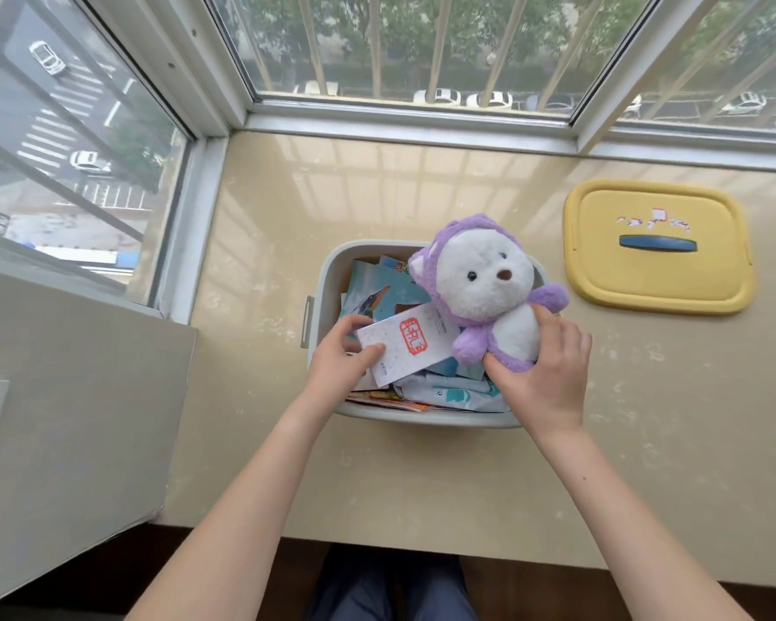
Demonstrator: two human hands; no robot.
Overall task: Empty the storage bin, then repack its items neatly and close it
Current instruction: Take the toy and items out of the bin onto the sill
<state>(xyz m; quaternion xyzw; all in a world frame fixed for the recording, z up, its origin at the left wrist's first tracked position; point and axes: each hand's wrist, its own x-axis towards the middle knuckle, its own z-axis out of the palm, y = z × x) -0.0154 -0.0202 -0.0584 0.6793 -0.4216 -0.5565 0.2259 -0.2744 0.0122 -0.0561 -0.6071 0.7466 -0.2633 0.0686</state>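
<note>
Glossy beige windowsill (422,486), barred window (422,47), parked cars (435,97) below, perhaps a white cabinet (63,419) at left

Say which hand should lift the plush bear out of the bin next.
Right. The right hand already grips the plush bear at its lower body, on the side toward bare sill beside the yellow lid. The left hand is busy holding the white booklet over the bin.

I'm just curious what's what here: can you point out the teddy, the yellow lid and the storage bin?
teddy (489,280): head view, its white face.
yellow lid (658,280): head view, flat top below the blue handle.
storage bin (328,280): head view, left wall.
</note>
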